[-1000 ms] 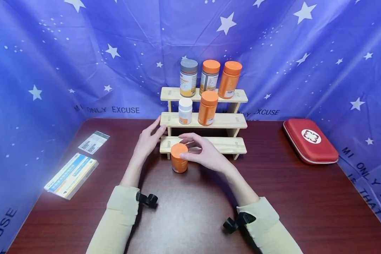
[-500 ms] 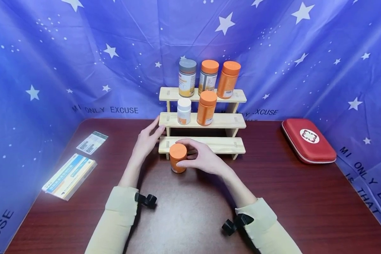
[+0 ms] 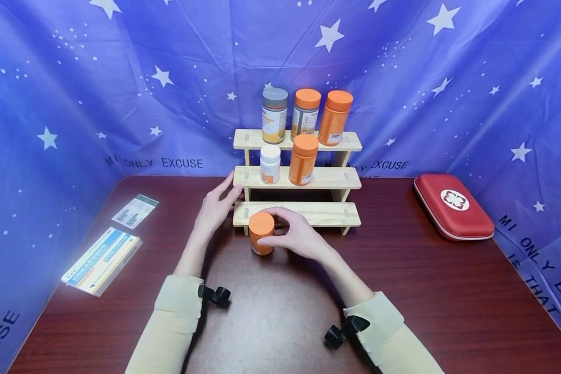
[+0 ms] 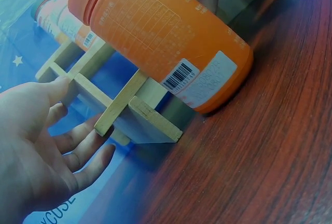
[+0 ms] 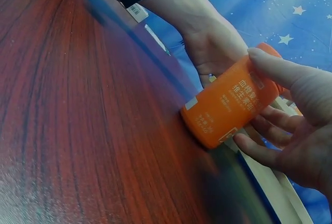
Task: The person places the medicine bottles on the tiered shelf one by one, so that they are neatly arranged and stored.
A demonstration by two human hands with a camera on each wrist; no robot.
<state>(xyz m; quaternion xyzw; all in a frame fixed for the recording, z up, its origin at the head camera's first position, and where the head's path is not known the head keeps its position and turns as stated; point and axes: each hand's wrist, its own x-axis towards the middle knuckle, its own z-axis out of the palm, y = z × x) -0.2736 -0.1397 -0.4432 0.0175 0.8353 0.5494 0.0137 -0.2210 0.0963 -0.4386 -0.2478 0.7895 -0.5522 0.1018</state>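
Observation:
My right hand (image 3: 301,236) has its thumb and fingers round an orange pill bottle (image 3: 261,236), which stands upright on the table in front of the lowest tier of a wooden three-tier shelf (image 3: 320,213). Lettering shows on the bottle (image 5: 228,99) in the right wrist view; the thumb lies near its cap. My left hand (image 3: 213,208) is at the shelf's left end, fingers loosely spread and touching the end of the middle board. In the left wrist view a barcode label shows on the orange bottle (image 4: 166,37).
The top tier bears a grey-capped bottle (image 3: 275,117) and two orange-capped ones. A white bottle (image 3: 270,165) and another orange bottle (image 3: 303,161) stand on the middle tier. Boxed medicine (image 3: 102,261) and a flat card-like pack (image 3: 135,211) lie left; a red case (image 3: 455,208) lies right.
The right hand has moved a little left and its fingers have closed round the orange bottle. The left hand stays at the shelf's end. The head view has shifted slightly.

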